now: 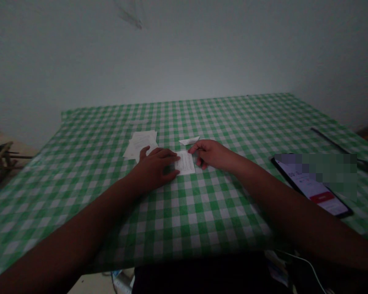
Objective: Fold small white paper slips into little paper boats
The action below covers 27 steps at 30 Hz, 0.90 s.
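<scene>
Together, left hand (155, 167) and right hand (211, 154) touch slip (186, 164), print illegible.

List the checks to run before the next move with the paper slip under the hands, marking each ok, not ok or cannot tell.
1. Left hand flat on the paper slip: ok.
2. Right hand at the slip's far corner: ok; pinching it: cannot tell.
3. Slip flat on the tablecloth: ok.
4. Stack of papers and small folded piece apart from the slip: ok.
5. Phone away from both hands: ok.
6. Slip's print legible: not ok, too dim.
</scene>
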### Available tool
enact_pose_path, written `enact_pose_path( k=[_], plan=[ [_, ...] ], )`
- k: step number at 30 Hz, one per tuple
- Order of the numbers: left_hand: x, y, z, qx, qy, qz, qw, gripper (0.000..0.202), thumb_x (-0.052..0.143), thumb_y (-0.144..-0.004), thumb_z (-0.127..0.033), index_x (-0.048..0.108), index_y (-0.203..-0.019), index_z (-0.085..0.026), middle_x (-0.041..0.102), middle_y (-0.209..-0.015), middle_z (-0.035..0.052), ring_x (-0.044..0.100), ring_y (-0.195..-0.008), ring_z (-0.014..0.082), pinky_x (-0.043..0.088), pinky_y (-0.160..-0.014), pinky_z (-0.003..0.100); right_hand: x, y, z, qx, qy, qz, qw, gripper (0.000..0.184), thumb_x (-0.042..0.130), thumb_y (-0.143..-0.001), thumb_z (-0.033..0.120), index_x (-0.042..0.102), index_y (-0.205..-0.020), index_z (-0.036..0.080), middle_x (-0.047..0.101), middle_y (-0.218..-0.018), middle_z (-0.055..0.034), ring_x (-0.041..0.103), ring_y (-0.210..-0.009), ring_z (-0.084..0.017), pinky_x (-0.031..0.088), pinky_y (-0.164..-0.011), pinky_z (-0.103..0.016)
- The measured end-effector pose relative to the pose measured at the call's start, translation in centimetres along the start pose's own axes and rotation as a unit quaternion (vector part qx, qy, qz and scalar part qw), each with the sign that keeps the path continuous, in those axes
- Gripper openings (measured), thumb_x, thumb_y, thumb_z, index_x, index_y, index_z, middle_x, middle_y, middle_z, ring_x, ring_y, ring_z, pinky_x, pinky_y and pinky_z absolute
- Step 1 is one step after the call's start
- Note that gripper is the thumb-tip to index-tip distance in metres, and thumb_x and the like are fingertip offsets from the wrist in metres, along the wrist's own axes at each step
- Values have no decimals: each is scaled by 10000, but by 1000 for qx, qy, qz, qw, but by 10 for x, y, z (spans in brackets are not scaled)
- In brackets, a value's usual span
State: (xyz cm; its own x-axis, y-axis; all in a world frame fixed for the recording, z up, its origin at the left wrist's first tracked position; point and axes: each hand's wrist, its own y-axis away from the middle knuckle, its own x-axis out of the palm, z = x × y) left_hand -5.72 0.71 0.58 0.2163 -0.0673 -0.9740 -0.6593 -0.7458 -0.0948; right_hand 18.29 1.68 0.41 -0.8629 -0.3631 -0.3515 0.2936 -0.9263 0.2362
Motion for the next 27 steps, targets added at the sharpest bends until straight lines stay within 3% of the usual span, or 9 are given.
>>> enact_pose_path(
  k=[7,15,19,25,27],
  plan=[
    [0,-1,0,-4,5,1,1000,394,578,-895,-468,607,-1254,-310,618,-1304,39,504,-1256,315,121,-1112,674,1,4,0,-31,46,-3,998,237,429,-879,60,617,-947,189,645,-699,0,582,-509,-97,484,-461,-199],
    [-5,-1,2,-7,19,30,999,356,432,-977,-365,599,-1287,-319,587,-1357,45,477,-1287,304,165,-1104,673,-8,16,4,-69,140,84,984,212,507,-799,74,666,-881,189,674,-741,6,586,-546,-91,425,-483,-191],
    [0,-3,4,-12,23,11,1000,360,519,-943,-453,621,-1257,-310,604,-1328,54,488,-1268,311,157,-1107,668,-7,21,7,-122,187,114,968,235,520,-795,78,705,-874,200,699,-782,6,601,-624,-101,432,-576,-213],
    [3,-2,8,25,33,16,999,373,578,-914,-432,607,-1269,-321,579,-1376,48,465,-1303,296,148,-1126,642,-3,21,8,-203,296,6,933,173,566,-830,113,695,-916,190,697,-882,-31,606,-762,-148,437,-699,-267],
    [1,-1,9,58,46,35,997,362,553,-931,-376,590,-1288,-335,558,-1412,42,459,-1321,289,154,-1128,641,-3,21,7,-238,331,12,913,178,605,-824,120,689,-969,178,683,-940,-53,603,-829,-168,447,-756,-289]
  ],
)
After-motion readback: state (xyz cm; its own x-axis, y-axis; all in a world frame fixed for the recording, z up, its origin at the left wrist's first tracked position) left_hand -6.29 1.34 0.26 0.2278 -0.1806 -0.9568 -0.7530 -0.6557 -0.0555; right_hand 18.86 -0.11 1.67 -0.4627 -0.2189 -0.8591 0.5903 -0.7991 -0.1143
